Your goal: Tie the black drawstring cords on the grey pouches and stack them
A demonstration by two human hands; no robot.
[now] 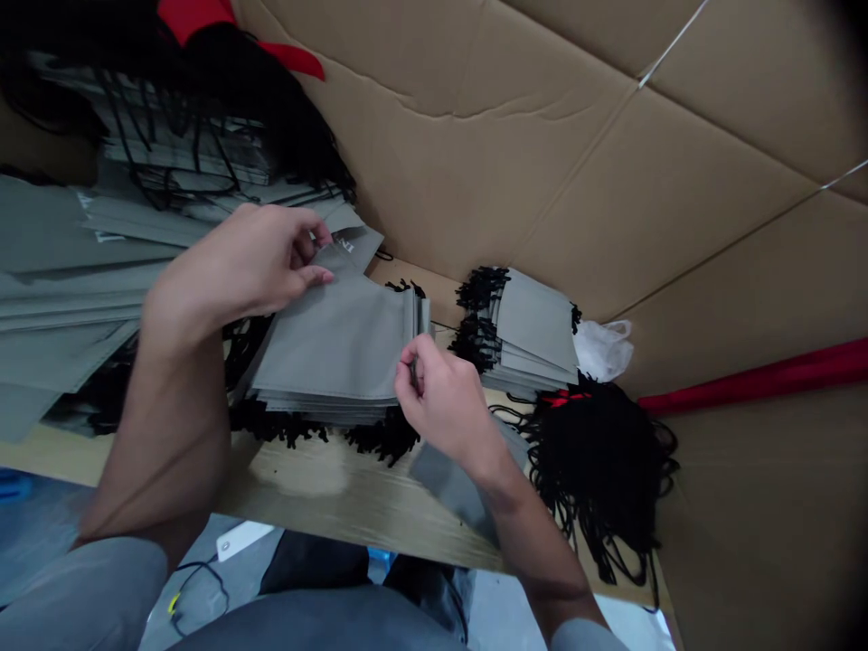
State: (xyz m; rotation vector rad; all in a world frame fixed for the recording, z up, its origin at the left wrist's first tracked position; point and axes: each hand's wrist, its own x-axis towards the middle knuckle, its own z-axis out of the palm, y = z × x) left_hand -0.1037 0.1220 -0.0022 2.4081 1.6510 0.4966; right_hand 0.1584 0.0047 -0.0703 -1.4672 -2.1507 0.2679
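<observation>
Lying at the centre of the head view, 1 grey fabric piece [339, 334] tops a stack [318, 407] fringed with black cord ends [385, 436]. The left hand [261, 262] touches its upper-left part, thumb and fingertips close; whether they clamp the cloth cannot be told. The right hand [440, 398] is pinched on its right edge. Right of centre, 1 smaller stack [539, 316] sits beside a white plastic bag [605, 350]. A black cord bundle [597, 452] lies at lower right.
</observation>
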